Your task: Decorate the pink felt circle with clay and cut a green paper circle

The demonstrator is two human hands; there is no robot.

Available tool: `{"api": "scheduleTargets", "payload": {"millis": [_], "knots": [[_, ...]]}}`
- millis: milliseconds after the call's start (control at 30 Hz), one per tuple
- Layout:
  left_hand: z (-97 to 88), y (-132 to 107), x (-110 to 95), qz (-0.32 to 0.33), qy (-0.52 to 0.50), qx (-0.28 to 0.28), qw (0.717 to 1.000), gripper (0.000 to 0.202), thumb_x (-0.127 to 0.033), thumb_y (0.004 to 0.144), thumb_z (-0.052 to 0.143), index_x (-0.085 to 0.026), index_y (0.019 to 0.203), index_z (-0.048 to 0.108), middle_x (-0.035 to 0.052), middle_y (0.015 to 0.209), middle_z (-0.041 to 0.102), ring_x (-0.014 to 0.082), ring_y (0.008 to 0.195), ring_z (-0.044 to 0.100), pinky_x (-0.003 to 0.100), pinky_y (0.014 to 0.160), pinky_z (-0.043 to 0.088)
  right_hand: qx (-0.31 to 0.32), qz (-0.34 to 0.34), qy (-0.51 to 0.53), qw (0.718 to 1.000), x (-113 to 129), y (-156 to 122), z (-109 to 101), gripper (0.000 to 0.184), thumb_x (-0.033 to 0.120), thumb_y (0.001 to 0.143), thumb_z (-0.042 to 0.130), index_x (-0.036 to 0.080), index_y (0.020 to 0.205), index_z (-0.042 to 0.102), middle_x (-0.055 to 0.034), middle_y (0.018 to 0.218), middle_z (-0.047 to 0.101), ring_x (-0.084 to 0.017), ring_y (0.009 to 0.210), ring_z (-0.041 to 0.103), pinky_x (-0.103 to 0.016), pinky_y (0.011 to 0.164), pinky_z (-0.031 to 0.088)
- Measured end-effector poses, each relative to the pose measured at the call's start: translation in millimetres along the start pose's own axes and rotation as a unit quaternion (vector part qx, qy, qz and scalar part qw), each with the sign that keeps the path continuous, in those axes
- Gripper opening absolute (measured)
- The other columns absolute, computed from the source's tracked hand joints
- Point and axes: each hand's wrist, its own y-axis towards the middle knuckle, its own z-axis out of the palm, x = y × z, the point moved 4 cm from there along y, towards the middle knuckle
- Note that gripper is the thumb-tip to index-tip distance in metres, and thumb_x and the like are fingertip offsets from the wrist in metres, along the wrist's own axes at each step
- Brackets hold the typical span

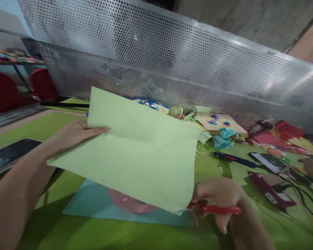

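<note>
- 1 green sheet (146, 149), centre, gripped by left hand (71, 134)
- 1 pair red scissors (225, 209), lower right, held in right hand (221, 191)
- 2 red chairs (43, 85), left side

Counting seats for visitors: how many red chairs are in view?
2: one red chair at the picture's left edge, a second chair just right of it. Others may be hidden.

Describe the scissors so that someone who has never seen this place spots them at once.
Find the big pale green sheet held up over the green tabletop. At its lower right corner, the person's right grip holds the scissors. Their bright red handle sets them apart from the pale paper and the maroon device lying farther right.
</note>
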Motion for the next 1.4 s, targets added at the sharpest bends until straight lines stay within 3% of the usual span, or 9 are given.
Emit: {"api": "scheduleTargets", "payload": {"millis": [233,533,867,1200,1400], "knots": [[4.3,-2.1,-2.9,0.011,-0.012,0.009,1.0,0.047,-0.058,0.052,0.074,-0.017,0.074,0.071,0.0044,0.055,0.072,0.0214,0.041,0.066,0.025,0.036,0.051,0.004,0.036,0.006,0.999,-3.3,1.7,1.1,0.078,0.069,0.038,0.076,0.009,0.086,0.066,-0.0021,0.069,0.059,-0.015,0.058,0.053,-0.024,0.054,0.043],[-2.6,-1.7,-1.0,0.01,-0.022,-0.002,1.0,0.048,-0.057,0.051,0.075,-0.016,0.076,0.071,0.0039,0.057,0.073,0.0197,0.043,0.066,0.023,0.037,0.052,-0.008,-0.005,0.014,1.0,-4.8,-3.8,-1.6,0.078,0.069,0.043,0.074,0.008,0.092,0.067,0.0015,0.066,0.052,-0.011,0.057,0.047,-0.023,0.054,0.041],[3.0,-3.3,-2.7,0.006,-0.037,0.014,0.999,0.045,-0.056,0.052,0.075,-0.017,0.075,0.071,0.0028,0.054,0.072,0.0189,0.038,0.064,0.024,0.035,0.052,-0.004,0.02,-0.002,1.0,-7.4,-0.1,-1.1,0.084,0.071,0.04,0.073,0.007,0.093,0.066,-0.0027,0.068,0.059,-0.014,0.058,0.052,-0.024,0.054,0.043],[6.9,-6.9,-4.7,0.011,-0.034,0.029,0.999,0.037,-0.051,0.059,0.073,-0.017,0.072,0.071,0.0035,0.051,0.071,0.0171,0.037,0.063,0.021,0.033,0.048,-0.009,0.033,0.07,0.997,-7.5,5.0,3.4,0.074,0.06,0.029,0.082,0.011,0.08,0.065,-0.0004,0.069,0.06,-0.01,0.054,0.049,-0.021,0.055,0.046],[8.1,-7.9,-5.1,0.005,-0.037,0.037,0.999,0.041,-0.053,0.058,0.074,-0.017,0.076,0.071,0.0051,0.057,0.073,0.0186,0.041,0.065,0.023,0.036,0.051,-0.006,0.049,0.092,0.995,-13.4,5.6,3.5,0.074,0.055,0.027,0.085,0.01,0.082,0.065,-0.0041,0.076,0.063,-0.016,0.064,0.057,-0.023,0.059,0.049]]}}
